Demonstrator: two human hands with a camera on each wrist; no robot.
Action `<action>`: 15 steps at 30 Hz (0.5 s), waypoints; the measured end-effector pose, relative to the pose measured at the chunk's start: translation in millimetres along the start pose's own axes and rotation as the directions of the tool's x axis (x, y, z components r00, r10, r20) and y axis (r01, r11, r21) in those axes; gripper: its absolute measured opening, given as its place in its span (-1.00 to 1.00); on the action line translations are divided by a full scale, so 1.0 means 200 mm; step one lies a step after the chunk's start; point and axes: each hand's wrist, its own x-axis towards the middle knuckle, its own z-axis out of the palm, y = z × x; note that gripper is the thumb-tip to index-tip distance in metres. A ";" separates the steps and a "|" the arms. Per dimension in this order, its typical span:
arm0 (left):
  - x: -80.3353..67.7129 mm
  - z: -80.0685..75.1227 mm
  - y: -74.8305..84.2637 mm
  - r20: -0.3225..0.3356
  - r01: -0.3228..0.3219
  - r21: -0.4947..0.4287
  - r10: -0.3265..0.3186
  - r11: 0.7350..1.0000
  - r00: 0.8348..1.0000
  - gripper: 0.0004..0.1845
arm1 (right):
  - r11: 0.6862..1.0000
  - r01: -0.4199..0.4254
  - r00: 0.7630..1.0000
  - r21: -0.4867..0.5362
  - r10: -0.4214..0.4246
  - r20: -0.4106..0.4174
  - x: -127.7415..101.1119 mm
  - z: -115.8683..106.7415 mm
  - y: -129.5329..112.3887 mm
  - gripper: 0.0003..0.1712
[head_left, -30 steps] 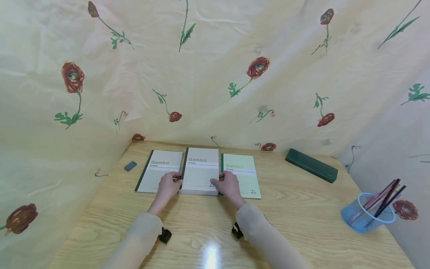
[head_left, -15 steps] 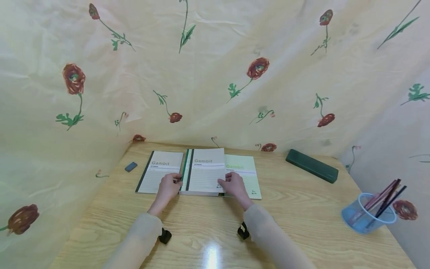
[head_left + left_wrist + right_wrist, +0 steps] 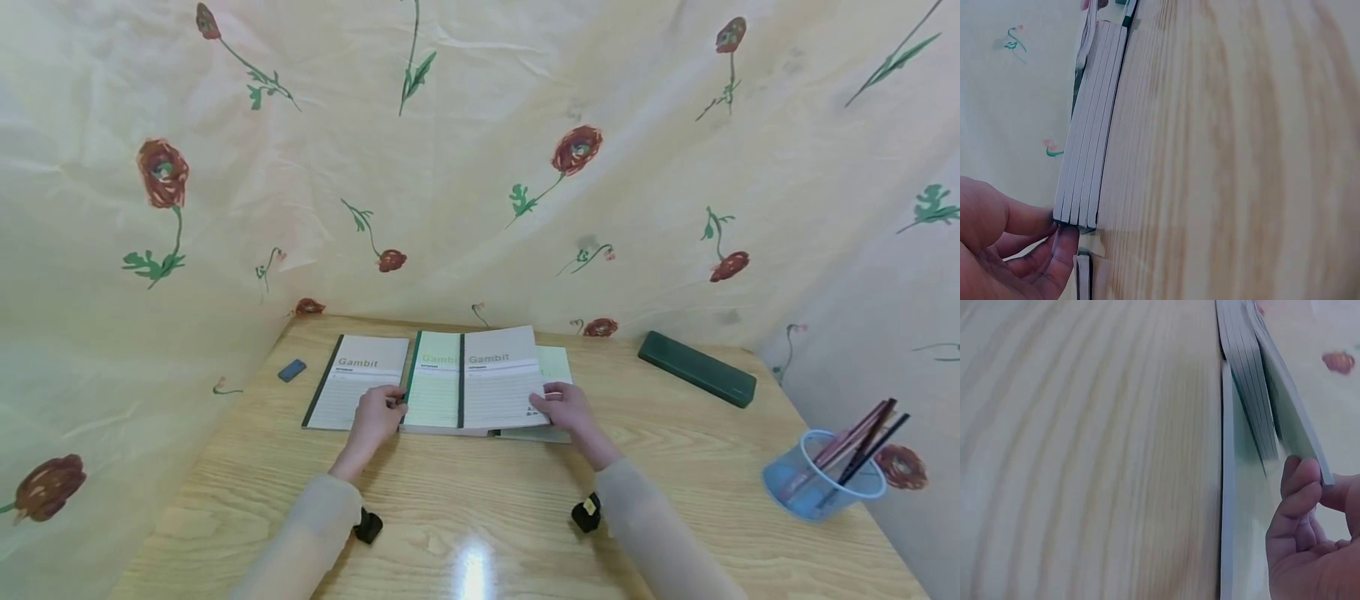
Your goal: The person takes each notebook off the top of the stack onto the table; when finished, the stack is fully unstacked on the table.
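Note:
A white Gambit notebook point(image 3: 501, 379) with a dark spine is tilted up on its right side, its lower right corner pinched by my right hand point(image 3: 567, 408). In the right wrist view the thumb is on one face of this notebook point(image 3: 1297, 419) and curled fingers are on the other. Beneath it lies a stack of several notebooks point(image 3: 1088, 134), topped by a pale green, green-spined notebook point(image 3: 437, 379). My left hand point(image 3: 377, 412) holds the stack's left spine edge near the front corner, thumb at the upper edge, fingers against the side.
Left of the stack lies a white notebook point(image 3: 357, 375); a pale green notebook point(image 3: 555, 367) on the right is partly covered. A small blue block point(image 3: 292, 370), a dark green case point(image 3: 696, 369) and a blue pen cup point(image 3: 821, 479) also stand on the wooden table point(image 3: 450, 517).
My right hand has drawn the top white notebook rightward off the stack and raised its right side, uncovering the pale green notebook beneath. The left hand has stayed in place.

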 end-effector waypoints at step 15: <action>0.00 0.01 -0.01 -0.004 -0.012 0.007 0.012 1.000 1.000 -0.68 | 0.999 -0.038 0.998 0.030 0.037 0.055 -0.04 -0.59 0.23 -0.20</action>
